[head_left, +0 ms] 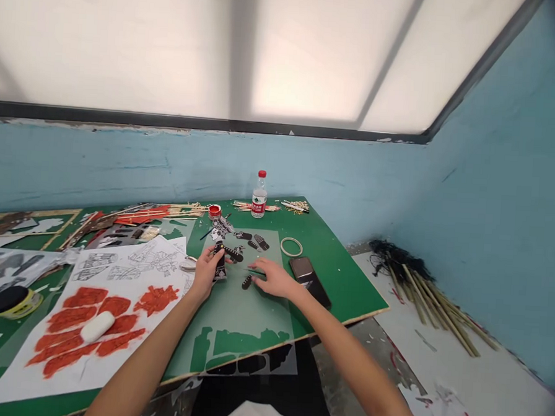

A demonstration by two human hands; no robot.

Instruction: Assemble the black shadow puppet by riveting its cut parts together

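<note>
My left hand [205,271] is closed on a black cutout piece with white patterning [221,270], held upright above a translucent sheet [235,305]. Another dark jointed cutout [232,253] extends to the right from its fingertips. My right hand [274,278] rests low over the same sheet, thumb and fingers drawn together around something thin and dark that I cannot make out. A small black striped cutout [246,282] lies by the right thumb tip. Just beyond the hands are several more black cutouts [259,242] and a patterned black-and-white figure piece [221,227].
A tape ring [291,247] and a dark phone [311,281] lie right of the sheet. Behind stand a water bottle [259,198] and a red paint jar [214,211]. Left are scissors [188,263] and red-painted paper [124,367] bearing a white oval object [97,327]. Sticks [431,297] lie right.
</note>
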